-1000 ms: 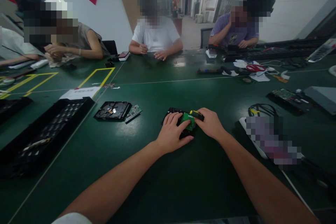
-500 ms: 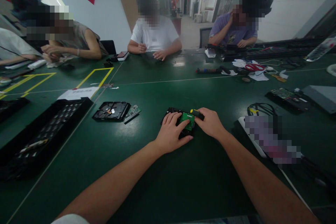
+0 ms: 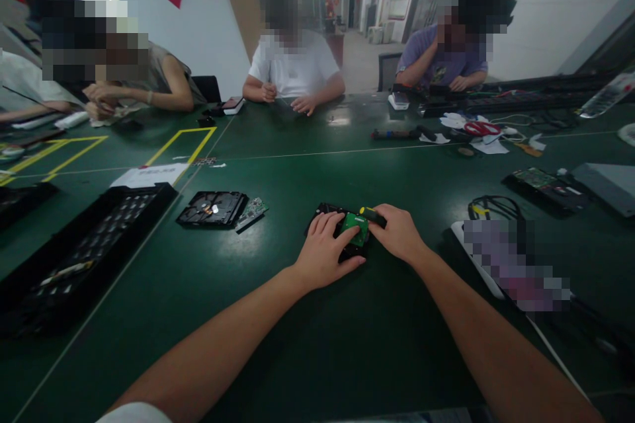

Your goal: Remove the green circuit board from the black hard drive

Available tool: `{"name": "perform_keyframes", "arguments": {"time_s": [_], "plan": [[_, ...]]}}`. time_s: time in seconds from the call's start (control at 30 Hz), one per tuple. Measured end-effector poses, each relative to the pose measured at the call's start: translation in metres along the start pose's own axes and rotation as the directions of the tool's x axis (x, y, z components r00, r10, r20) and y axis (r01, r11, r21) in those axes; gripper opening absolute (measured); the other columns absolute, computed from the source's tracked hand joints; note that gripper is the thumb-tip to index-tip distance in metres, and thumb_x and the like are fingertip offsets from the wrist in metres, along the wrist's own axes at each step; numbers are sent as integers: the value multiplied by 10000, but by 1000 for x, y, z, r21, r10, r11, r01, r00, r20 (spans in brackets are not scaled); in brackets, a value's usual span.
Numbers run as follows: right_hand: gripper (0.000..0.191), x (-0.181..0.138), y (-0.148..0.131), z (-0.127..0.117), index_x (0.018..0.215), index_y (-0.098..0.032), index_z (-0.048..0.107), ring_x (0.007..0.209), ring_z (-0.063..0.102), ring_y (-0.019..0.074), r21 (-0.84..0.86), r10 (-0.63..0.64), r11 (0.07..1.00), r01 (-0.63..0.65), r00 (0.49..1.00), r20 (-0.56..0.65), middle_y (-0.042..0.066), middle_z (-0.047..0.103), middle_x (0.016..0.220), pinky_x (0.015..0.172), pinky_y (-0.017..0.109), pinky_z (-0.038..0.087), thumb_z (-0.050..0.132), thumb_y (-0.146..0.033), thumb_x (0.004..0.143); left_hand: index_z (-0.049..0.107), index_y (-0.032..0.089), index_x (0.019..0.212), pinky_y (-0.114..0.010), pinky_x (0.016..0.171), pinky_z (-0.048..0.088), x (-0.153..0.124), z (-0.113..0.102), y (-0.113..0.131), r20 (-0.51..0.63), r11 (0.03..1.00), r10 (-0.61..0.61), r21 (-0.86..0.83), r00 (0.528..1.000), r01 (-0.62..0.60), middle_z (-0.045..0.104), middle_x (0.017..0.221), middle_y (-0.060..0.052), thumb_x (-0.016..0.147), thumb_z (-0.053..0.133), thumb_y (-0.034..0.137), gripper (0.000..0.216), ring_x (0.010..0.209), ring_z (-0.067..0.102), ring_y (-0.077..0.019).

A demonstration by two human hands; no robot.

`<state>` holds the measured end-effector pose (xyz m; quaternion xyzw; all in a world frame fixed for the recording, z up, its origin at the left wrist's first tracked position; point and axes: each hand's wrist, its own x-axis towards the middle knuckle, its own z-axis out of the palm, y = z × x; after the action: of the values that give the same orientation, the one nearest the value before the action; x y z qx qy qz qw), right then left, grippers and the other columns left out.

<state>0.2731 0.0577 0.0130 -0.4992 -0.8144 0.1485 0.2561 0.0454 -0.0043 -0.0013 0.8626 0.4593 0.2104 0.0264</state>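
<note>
A black hard drive with a green circuit board on its upper side lies on the table before me. My left hand spans the drive and grips it, fingers over the far part, thumb at the near edge. At the board's right edge, my right hand holds a screwdriver with a yellow and black handle; its tip is hidden. To the left rest an opened black hard drive and a loose circuit board beside it.
A long black tray lies at the left. On the right are a white-edged item with a blurred surface, black cables and another drive. Three people sit across the green table, with part of another at far left.
The camera view has shifted very slightly. Both hands, the hard drive and the screwdriver keep the same positions.
</note>
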Motion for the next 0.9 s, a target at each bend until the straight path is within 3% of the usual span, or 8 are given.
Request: {"name": "perform_keyframes", "arguments": {"time_s": [0.9], "plan": [[65, 1, 4, 3, 951, -186, 685, 888, 657, 212, -25, -20, 999, 20, 1000, 10, 66, 713, 994, 791, 333, 472, 629, -210, 926, 549, 279, 1471, -623, 1216, 285, 0, 0, 0, 8, 1000, -3, 0, 1000, 3, 409, 1556, -159, 914, 647, 621, 661, 1459, 362, -391]]}}
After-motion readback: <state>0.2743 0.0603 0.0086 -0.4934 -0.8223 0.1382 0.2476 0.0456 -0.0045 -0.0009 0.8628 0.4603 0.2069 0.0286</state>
